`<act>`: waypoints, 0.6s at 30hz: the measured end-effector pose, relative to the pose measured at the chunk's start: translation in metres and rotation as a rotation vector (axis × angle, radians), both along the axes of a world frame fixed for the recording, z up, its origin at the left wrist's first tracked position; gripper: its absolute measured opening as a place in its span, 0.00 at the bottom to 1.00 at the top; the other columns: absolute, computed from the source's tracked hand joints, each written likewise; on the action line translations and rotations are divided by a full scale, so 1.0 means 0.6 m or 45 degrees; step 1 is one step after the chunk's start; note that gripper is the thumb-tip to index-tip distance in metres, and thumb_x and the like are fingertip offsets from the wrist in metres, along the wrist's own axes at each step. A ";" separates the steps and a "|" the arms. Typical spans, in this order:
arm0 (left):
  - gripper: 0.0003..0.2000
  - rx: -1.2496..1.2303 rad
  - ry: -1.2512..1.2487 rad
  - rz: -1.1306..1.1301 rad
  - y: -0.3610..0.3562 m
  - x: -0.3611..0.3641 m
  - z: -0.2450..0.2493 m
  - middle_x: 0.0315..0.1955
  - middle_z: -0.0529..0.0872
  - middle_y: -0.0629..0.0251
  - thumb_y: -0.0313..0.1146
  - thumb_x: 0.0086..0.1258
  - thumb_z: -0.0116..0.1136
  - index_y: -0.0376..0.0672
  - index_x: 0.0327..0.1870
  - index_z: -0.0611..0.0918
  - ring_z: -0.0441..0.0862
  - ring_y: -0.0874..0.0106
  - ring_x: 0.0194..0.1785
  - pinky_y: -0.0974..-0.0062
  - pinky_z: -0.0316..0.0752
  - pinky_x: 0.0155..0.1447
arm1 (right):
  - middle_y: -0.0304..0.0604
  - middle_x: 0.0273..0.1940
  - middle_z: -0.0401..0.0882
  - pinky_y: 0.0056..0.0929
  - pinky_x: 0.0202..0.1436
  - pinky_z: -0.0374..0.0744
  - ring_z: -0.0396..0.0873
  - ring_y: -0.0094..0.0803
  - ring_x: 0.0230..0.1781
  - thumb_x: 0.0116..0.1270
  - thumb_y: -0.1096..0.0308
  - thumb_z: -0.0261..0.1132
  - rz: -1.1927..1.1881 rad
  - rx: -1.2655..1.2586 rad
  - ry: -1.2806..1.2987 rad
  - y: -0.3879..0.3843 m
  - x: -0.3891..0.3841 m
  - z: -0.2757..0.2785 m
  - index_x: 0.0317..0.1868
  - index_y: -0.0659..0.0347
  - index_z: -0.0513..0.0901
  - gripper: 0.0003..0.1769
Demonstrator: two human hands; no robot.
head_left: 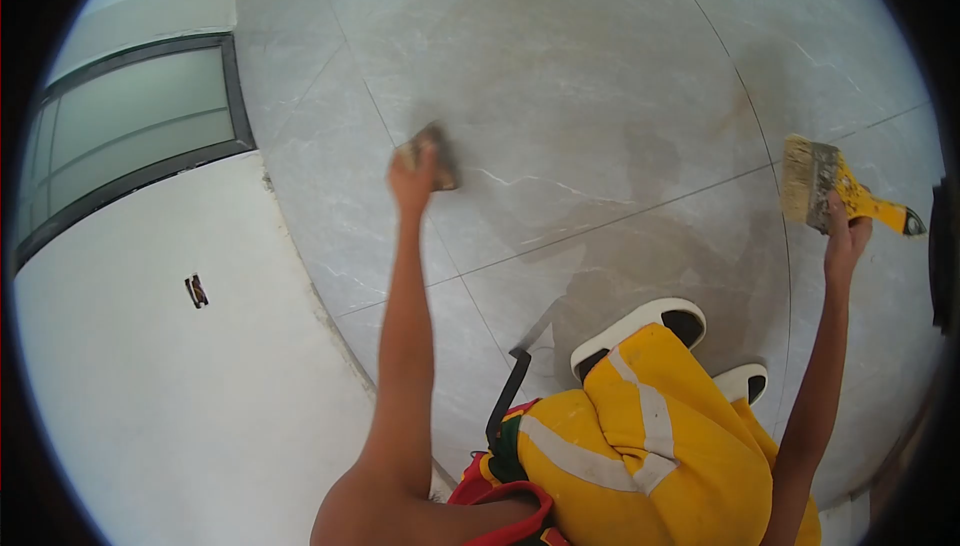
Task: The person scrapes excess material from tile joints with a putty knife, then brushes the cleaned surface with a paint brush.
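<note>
My left hand [410, 181] is closed on a small flat dark piece with a tan part [444, 168]. Its outline is blurred and I cannot tell its kind. That piece is right over the grey marbled floor tiles [600, 76], near a joint line. Off to the right, my right hand [846, 236] grips a wide paintbrush [820, 186] where its metal band meets the yellow handle. The brush's bristles are pale tan and point left, and its band and handle are spattered. My two hands are far apart.
Below me are my yellow trousers [690, 446] and white-and-black shoes [640, 331]. A dark bar [508, 396] sticks out by my waist. At left stands a white wall [150, 366] with a small socket hole [196, 291] and a dark-framed window [140, 111]. A dark object [940, 256] edges the right.
</note>
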State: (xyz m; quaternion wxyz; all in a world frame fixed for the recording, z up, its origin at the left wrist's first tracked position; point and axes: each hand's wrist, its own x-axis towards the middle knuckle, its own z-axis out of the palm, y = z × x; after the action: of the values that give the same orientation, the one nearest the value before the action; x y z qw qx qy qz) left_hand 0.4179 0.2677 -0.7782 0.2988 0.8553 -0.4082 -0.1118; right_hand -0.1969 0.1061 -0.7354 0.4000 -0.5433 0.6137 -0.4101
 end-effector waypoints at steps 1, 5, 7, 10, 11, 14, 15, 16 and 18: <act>0.14 0.039 -0.079 0.022 0.029 0.039 -0.002 0.29 0.85 0.54 0.38 0.62 0.66 0.34 0.37 0.82 0.84 0.64 0.32 0.68 0.78 0.37 | 0.44 0.45 0.77 0.23 0.49 0.70 0.73 0.24 0.44 0.65 0.66 0.66 -0.014 0.021 -0.002 0.000 0.001 0.000 0.53 0.74 0.72 0.23; 0.17 0.157 -0.079 -0.030 -0.020 -0.125 0.000 0.26 0.83 0.53 0.43 0.61 0.66 0.34 0.33 0.79 0.82 0.59 0.30 0.65 0.75 0.35 | 0.42 0.43 0.77 0.23 0.48 0.71 0.73 0.25 0.42 0.64 0.67 0.67 0.039 0.030 -0.031 0.002 0.044 0.043 0.52 0.73 0.73 0.22; 0.17 0.040 0.094 -0.185 -0.068 -0.296 0.002 0.28 0.83 0.50 0.46 0.62 0.63 0.39 0.36 0.79 0.81 0.50 0.33 0.56 0.74 0.38 | 0.40 0.41 0.77 0.22 0.46 0.71 0.72 0.23 0.40 0.63 0.68 0.67 0.040 0.003 -0.109 0.007 0.063 0.044 0.49 0.71 0.74 0.19; 0.18 0.094 0.093 -0.534 -0.110 -0.422 0.021 0.26 0.83 0.47 0.48 0.63 0.59 0.40 0.39 0.78 0.80 0.46 0.33 0.53 0.73 0.38 | 0.38 0.39 0.77 0.21 0.44 0.70 0.71 0.22 0.39 0.63 0.69 0.66 0.111 -0.047 -0.117 0.004 0.063 0.049 0.46 0.69 0.75 0.15; 0.20 0.135 0.050 -0.610 -0.110 -0.410 0.005 0.27 0.83 0.45 0.49 0.62 0.60 0.38 0.39 0.79 0.80 0.44 0.33 0.53 0.74 0.40 | 0.39 0.40 0.77 0.21 0.46 0.70 0.72 0.22 0.40 0.64 0.70 0.65 0.083 -0.050 -0.124 0.012 0.053 0.057 0.47 0.69 0.75 0.15; 0.19 0.150 -0.152 -0.395 -0.040 -0.199 -0.040 0.25 0.82 0.52 0.50 0.63 0.60 0.38 0.34 0.80 0.81 0.52 0.30 0.56 0.74 0.36 | 0.40 0.42 0.77 0.20 0.48 0.70 0.73 0.22 0.43 0.65 0.70 0.64 -0.020 -0.101 -0.160 0.005 0.002 0.047 0.50 0.71 0.74 0.17; 0.17 0.151 -0.089 -0.177 0.002 -0.135 -0.038 0.27 0.82 0.53 0.47 0.63 0.62 0.39 0.34 0.80 0.81 0.55 0.30 0.59 0.74 0.34 | 0.40 0.42 0.77 0.20 0.48 0.70 0.73 0.21 0.43 0.65 0.70 0.65 -0.064 -0.107 -0.177 0.012 -0.024 0.039 0.50 0.71 0.74 0.17; 0.17 0.169 -0.101 -0.197 0.004 -0.154 -0.038 0.27 0.82 0.53 0.47 0.63 0.62 0.39 0.34 0.80 0.81 0.55 0.30 0.60 0.74 0.34 | 0.40 0.42 0.77 0.20 0.47 0.70 0.73 0.21 0.43 0.65 0.70 0.65 -0.091 -0.115 -0.192 0.015 -0.043 0.035 0.50 0.70 0.74 0.17; 0.17 0.211 -0.104 -0.175 0.006 -0.197 -0.018 0.28 0.83 0.53 0.46 0.62 0.63 0.39 0.34 0.80 0.81 0.55 0.29 0.60 0.74 0.33 | 0.38 0.41 0.76 0.19 0.44 0.70 0.72 0.20 0.40 0.64 0.69 0.66 -0.162 0.051 -0.165 0.007 -0.049 0.025 0.49 0.69 0.74 0.17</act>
State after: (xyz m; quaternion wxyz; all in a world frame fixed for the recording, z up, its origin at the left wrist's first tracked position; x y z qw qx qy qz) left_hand 0.2996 0.2715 -0.7888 0.2018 0.8510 -0.4671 -0.1303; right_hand -0.2261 0.1101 -0.7204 0.4229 -0.4675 0.6279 -0.4565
